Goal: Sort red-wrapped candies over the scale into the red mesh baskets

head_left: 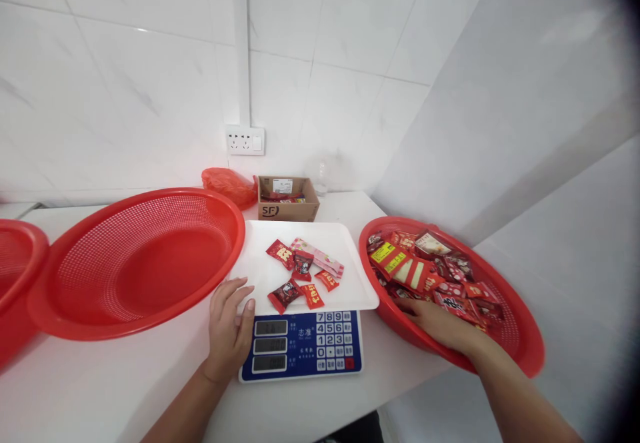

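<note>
My left hand (231, 323) rests by the front left corner of a white weighing tray (260, 246), fingers apart and holding nothing. The tray sits on a blue digital scale (304, 370) with a keypad and small displays. Several wrapped snacks lie on it, among them a long pink packet (320, 256), a dark red packet (285, 295) and a bright red packet (281, 254). On the right, my right hand (435, 323) reaches into a red basket (525, 353) full of snack packets (450, 276). Its fingertips are hidden among the packets, so its grip does not show.
A large red perforated basket (135, 256) stands on the left, with part of another red basket (20, 263) beyond it. Behind the scale are a cardboard box (289, 212) holding packets and a red plastic bag (230, 186). A wall socket (245, 140) is above.
</note>
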Demonstrator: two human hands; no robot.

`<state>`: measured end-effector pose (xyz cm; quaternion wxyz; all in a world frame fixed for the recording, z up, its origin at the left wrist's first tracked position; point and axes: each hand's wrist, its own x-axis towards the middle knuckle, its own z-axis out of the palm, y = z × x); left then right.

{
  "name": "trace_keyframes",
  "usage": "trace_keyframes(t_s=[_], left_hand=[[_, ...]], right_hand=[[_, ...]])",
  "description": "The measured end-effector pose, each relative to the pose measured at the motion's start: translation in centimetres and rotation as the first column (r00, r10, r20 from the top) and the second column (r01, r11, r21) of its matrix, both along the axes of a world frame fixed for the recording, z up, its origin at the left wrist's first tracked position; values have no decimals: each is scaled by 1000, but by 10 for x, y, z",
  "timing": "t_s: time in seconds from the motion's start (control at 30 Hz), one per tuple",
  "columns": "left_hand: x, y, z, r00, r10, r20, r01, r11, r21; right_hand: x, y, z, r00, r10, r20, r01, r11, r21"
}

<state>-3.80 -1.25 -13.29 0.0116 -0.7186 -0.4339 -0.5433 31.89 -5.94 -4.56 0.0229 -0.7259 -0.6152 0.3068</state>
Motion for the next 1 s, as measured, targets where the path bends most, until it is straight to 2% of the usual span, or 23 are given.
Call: trace_keyframes(t_s=[0.13,0.3,0.47,0.6,0.7,0.8,1.0], left_hand=[[-1,1,1,999,17,27,-16,1000,-27],[-6,9,4,995,72,76,-70,997,-21],[-13,16,3,984,140,111,-138,990,-29],[-14,15,1,986,123,116,-117,992,-52],[-13,14,2,987,114,117,-107,992,-62],[-13,13,2,987,114,116,-107,992,-68],[-12,12,2,981,179,81,-176,983,-42]], right_hand=[[3,2,-3,994,35,-101,-38,999,-23],[10,2,-10,990,17,-139,-22,999,-36],[6,0,-5,982,16,-186,-22,999,-29],[8,-3,-3,970,-48,-239,55,998,20],[10,-6,-3,919,-119,-376,143,989,37],[8,-8,-2,879,-108,-465,156,986,66],[0,-8,2,855,-75,-514,190,966,175]])
